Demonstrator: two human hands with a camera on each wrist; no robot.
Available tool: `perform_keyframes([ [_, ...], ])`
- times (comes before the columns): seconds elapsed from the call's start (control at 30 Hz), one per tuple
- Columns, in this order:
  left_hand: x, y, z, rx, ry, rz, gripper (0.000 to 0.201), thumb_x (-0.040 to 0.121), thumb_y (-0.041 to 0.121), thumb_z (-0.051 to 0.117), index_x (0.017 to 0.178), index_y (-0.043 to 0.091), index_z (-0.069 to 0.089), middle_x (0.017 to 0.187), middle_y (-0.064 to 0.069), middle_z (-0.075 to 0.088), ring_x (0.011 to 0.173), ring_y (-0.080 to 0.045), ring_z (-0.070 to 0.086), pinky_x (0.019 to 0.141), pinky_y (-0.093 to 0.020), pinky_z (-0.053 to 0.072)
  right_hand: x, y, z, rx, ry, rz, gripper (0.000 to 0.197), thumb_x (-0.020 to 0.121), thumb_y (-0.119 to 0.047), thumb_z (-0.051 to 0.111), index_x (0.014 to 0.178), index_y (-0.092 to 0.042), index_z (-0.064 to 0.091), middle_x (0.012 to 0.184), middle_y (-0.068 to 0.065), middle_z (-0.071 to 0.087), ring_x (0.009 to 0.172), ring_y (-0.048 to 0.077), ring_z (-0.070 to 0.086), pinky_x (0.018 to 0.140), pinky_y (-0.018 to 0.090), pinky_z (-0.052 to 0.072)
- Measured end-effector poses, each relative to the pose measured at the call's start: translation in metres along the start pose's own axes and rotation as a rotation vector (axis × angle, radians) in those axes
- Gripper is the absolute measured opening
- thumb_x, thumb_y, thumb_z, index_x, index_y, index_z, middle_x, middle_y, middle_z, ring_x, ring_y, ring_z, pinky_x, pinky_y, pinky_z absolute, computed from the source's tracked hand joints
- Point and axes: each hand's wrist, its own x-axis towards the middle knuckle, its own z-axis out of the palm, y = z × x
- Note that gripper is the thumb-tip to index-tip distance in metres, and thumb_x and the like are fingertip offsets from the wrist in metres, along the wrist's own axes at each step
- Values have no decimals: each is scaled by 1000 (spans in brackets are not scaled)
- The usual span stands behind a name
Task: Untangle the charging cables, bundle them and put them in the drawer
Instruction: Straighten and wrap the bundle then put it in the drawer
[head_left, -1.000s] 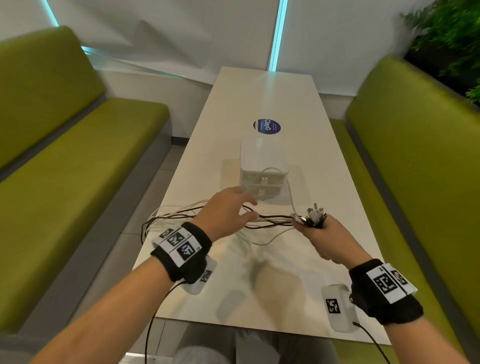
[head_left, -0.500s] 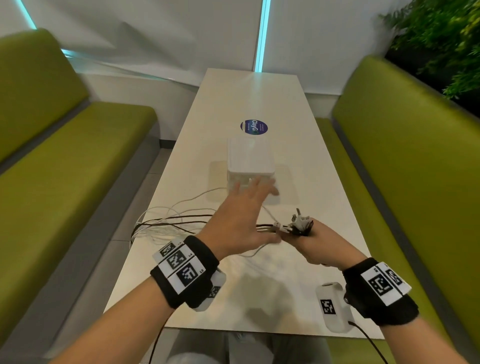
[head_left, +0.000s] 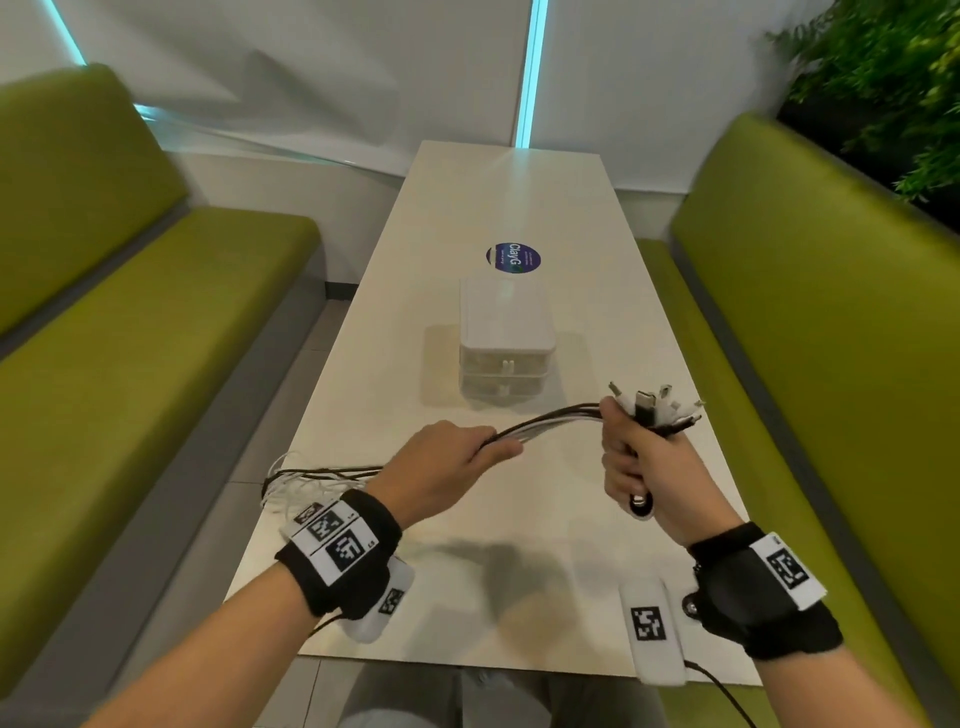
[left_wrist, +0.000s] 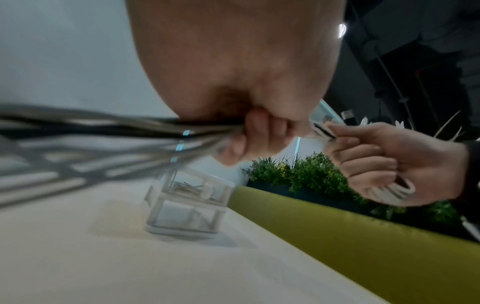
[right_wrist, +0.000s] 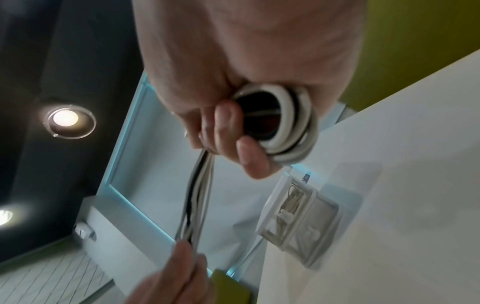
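Several black and white charging cables (head_left: 550, 423) run as one strand between my two hands above the white table (head_left: 519, 571). My left hand (head_left: 467, 452) grips the strand, fingers (left_wrist: 257, 139) curled round it. My right hand (head_left: 631, 457) holds the plug ends (head_left: 657, 410) upright in its fist, with a coiled loop (right_wrist: 293, 127) of white cable in the palm. The loose rest of the cables (head_left: 311, 478) trails over the table's left edge. A small white two-drawer box (head_left: 506, 343) stands mid-table beyond the hands, both drawers closed, and cables show through its top drawer (left_wrist: 192, 188).
Green benches flank the table on the left (head_left: 130, 312) and right (head_left: 805, 338). A round blue sticker (head_left: 513, 258) lies behind the drawer box. A plant (head_left: 883, 78) fills the far right corner. The floor (head_left: 291, 405) shows between table and left bench.
My left hand, open and reaching towards the box half a second ago, has closed round the cables. Both hands have risen and moved apart, drawing the strand straight between them.
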Motion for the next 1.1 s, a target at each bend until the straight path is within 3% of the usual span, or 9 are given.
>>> perform_keyframes([
  [0.1,-6,15,4,69,68,13,40,97,55,31,70,27,42,54,5,44,58,-21,46,58,-35,31,0,8,15,-34,52,-69,42,90,-39,60,61,-18,39,51,-2,25,40,13,22,40,25,25],
  [0.23,-11,35,21,234,61,61,41,100,52,25,84,21,47,66,-1,55,67,-30,55,61,-39,36,1,18,33,-179,113,-149,52,70,-50,72,72,-2,54,50,4,33,42,16,31,46,30,32],
  [0.33,-8,44,32,362,-10,89,48,103,46,21,105,16,57,81,-10,64,73,-34,60,61,-40,42,-1,21,43,-125,141,-122,50,61,-54,76,73,-9,57,58,7,33,51,19,33,48,30,31],
  [0.43,-10,51,32,529,-111,165,34,107,31,27,121,11,51,89,-15,62,69,-35,53,55,-41,36,-2,25,45,-229,185,-116,51,56,-47,83,81,-9,60,62,8,42,56,21,37,48,31,32],
  [0.53,-17,61,31,666,-220,214,29,103,11,32,129,9,43,89,-15,57,61,-29,38,49,-38,25,-3,30,46,-299,192,-111,34,67,-26,88,71,-12,56,52,-6,50,47,10,44,44,20,36],
  [0.63,-18,64,29,682,-270,193,28,101,10,31,121,9,50,91,-16,59,65,-29,41,55,-38,28,-1,34,46,-394,160,-117,32,70,-18,87,70,-15,55,45,-13,51,38,0,45,38,11,33],
  [0.8,-20,65,40,580,-155,126,30,105,25,28,106,6,51,90,-16,62,66,-34,51,50,-34,19,4,38,48,-498,288,-183,12,78,-17,79,83,-21,68,77,-7,71,77,9,65,71,29,51],
  [0.93,-22,62,51,456,-43,123,34,106,35,24,109,8,45,82,-12,62,52,-27,32,46,-34,13,2,37,48,-213,382,-174,19,89,-15,68,73,-13,59,62,-1,53,60,14,47,58,29,38],
  [1.1,-12,54,54,320,-4,120,36,104,39,27,123,11,39,94,-10,66,68,-37,56,56,-36,31,4,29,45,103,359,-111,15,95,-10,59,80,-12,59,62,1,52,66,18,53,63,33,45],
])
